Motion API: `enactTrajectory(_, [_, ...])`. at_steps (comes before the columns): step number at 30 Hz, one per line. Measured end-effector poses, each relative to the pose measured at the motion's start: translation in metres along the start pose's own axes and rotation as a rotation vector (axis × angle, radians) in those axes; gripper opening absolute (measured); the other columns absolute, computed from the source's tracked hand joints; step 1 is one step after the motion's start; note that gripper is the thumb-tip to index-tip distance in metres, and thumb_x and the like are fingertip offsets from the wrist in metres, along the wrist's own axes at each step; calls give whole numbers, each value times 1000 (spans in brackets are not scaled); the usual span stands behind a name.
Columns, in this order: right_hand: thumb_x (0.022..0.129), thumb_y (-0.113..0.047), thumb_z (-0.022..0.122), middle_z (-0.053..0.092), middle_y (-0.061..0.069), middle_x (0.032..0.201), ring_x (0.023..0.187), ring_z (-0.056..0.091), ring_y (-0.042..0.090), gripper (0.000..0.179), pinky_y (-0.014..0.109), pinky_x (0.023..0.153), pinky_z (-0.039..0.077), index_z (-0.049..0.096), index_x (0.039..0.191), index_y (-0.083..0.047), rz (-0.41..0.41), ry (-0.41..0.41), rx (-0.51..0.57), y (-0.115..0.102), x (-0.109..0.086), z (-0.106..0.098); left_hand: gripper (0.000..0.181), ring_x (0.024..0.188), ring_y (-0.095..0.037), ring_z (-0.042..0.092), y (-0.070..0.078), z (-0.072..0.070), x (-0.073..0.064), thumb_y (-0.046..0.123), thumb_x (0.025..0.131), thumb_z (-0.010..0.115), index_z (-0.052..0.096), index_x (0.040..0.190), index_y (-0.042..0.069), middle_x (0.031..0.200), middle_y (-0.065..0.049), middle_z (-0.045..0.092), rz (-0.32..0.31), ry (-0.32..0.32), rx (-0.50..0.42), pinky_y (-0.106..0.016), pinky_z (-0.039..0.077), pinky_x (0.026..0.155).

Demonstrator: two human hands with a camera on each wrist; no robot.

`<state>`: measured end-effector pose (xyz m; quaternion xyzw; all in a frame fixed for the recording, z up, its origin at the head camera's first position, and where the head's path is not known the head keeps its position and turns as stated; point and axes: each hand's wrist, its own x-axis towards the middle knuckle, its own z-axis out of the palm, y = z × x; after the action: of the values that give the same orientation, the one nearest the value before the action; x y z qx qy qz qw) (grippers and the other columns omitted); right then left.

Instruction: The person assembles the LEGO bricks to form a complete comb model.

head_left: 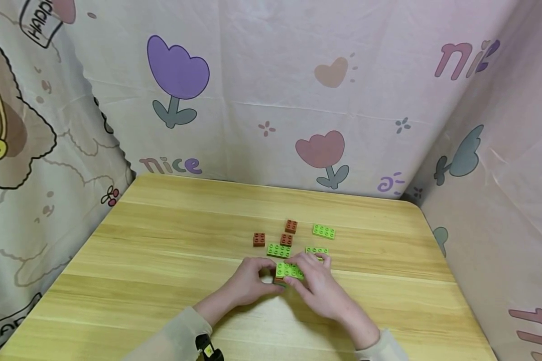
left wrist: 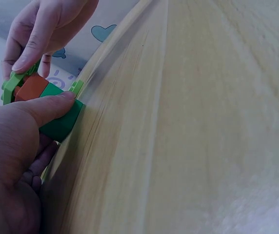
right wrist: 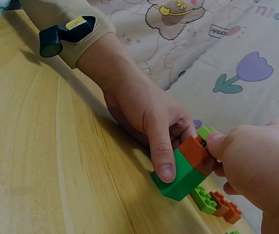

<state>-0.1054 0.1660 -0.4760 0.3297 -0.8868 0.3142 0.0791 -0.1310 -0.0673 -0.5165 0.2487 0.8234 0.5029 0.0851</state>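
A small stack of toy building bricks stands on the wooden table (head_left: 162, 230) between the two hands. At its bottom is a dark green brick (right wrist: 182, 180), with an orange-brown brick (right wrist: 196, 153) above it. On top, a light green brick (head_left: 289, 271) sits slightly tilted in the left wrist view. My left hand (head_left: 250, 282) grips the dark green brick, its thumb along the near side. From the right, my right hand (head_left: 318, 291) pinches the light green brick; its far fingertips are partly hidden.
Behind the stack lie loose bricks: a light green brick (head_left: 278, 250), several brown ones including a brown brick (head_left: 259, 239) at the left, and another light green brick (head_left: 323, 231) farther back. One more light green brick (head_left: 316, 250) is partly covered by my right hand. Patterned curtains (head_left: 253, 100) border the table.
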Motion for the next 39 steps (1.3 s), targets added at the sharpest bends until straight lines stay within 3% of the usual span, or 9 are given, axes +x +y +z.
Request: enactTrajectory(39, [99,-32,76,67,-6,117,112,62,12,39,68,110,26,70,130,-8,-26,-14,-103,-4,2,-4,25,100,-7,66,1,-1,-1,27,82,94,79,102,31,100,22,72,-20,-5,4,-35,52,96])
